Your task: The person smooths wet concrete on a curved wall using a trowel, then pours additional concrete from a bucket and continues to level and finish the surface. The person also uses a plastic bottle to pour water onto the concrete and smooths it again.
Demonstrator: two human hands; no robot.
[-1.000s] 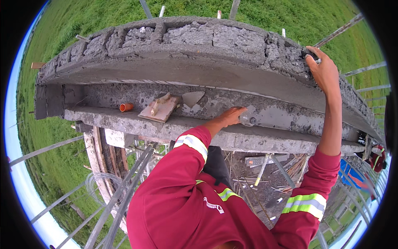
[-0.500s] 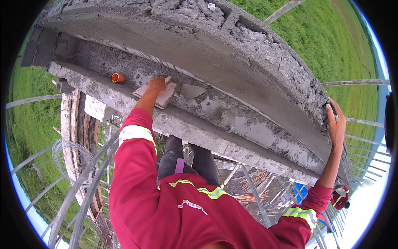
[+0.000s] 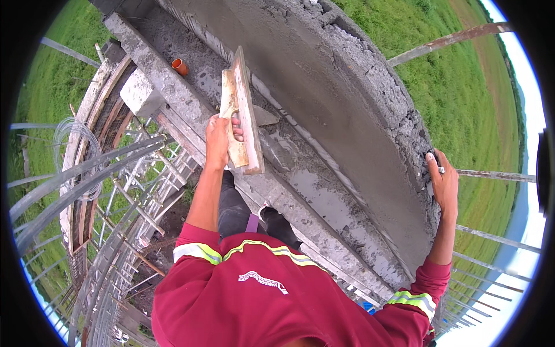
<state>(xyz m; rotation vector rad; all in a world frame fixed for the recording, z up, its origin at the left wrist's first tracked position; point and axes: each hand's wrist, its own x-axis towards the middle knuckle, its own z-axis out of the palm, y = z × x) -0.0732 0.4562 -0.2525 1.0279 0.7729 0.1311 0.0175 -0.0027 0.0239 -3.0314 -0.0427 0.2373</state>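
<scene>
Wooden float [image 3: 241, 113] at 11 o'clock, gripped by its handle in left hand [image 3: 218, 139] w/ right hand [image 3: 444, 182] clutching wall [image 3: 347, 110] top at 3; either grip slipping likely drops float off ledge [image 3: 277, 196].

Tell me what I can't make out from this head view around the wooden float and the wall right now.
- Left hand: its palm and the handle of the wooden float are hidden by the hand and float board.
- Metal trowel: only a blade tip shows behind the float.
- Right hand: its fingertips curl over the concrete wall top; the small item there is too small to identify.
- Feet: covered by the red shirt.
</scene>
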